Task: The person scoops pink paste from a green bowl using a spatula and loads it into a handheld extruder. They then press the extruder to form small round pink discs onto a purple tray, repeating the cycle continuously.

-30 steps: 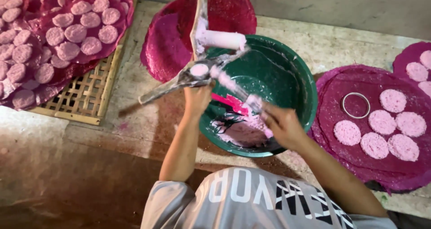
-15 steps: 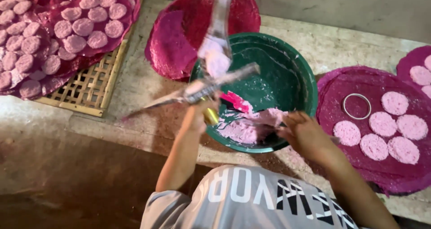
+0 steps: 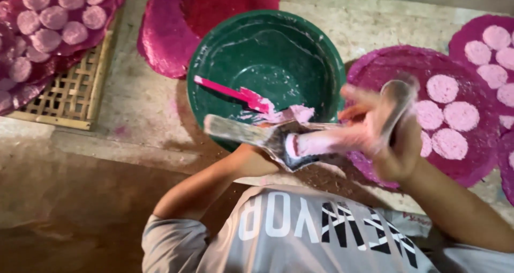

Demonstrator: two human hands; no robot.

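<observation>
My left hand [image 3: 256, 156] grips a grey metal hand tool [image 3: 241, 131] smeared with pale pink dough [image 3: 316, 142], held level over the near rim of a green bowl [image 3: 321, 48]. My right hand [image 3: 388, 136], blurred by motion, is at the tool's right end. Its fingers are closed around a rounded grey metal piece [image 3: 399, 97]; I cannot tell if that piece belongs to the tool. In the bowl lie a pink spatula [image 3: 227, 91] and a lump of pink dough [image 3: 297, 112].
A magenta round mat [image 3: 471, 150] at the right carries several pale pink discs [image 3: 443, 88]. More magenta mats [image 3: 166, 37] lie behind the bowl. A woven bamboo tray [image 3: 75, 99] at the left holds mats with several discs [image 3: 53, 17]. All rest on a stone ledge [image 3: 144, 118].
My right hand left the bowl and moved up to the tool's right end. My left hand swung the tool from over the bowl down to its near rim.
</observation>
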